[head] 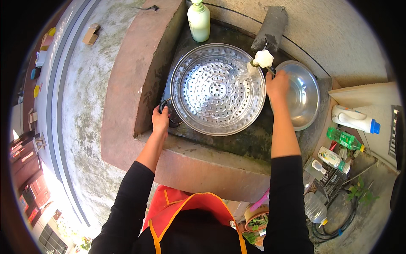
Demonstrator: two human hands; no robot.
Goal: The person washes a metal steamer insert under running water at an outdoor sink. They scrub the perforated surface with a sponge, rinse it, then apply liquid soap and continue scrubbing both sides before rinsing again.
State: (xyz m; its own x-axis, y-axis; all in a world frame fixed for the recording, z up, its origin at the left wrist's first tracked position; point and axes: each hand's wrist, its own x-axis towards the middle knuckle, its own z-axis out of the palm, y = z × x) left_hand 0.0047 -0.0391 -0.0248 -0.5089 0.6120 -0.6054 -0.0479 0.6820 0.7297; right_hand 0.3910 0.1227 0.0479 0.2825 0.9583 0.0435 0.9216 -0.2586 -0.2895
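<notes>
A round stainless steel steamer tray point(217, 90), with rings of small holes in its base, sits in the concrete sink point(234, 144). My left hand point(161, 119) grips its black side handle point(173, 123) at the lower left. On the opposite side my right hand point(278, 83) is closed around the other handle, which is mostly hidden by the fingers. Above the tray's right rim is a tap with a white knob point(264, 58). Clear water point(242, 75) runs from it into the tray. A plain steel basin point(303, 98) lies right beside my right hand.
A pale green pump bottle point(199, 23) stands behind the tray. Raised concrete walls point(127, 95) border the sink. At right are a white detergent bottle point(353, 119), a green plastic bottle point(344, 138) and a coiled black hose point(344, 227). A potted plant point(257, 219) stands below the front wall.
</notes>
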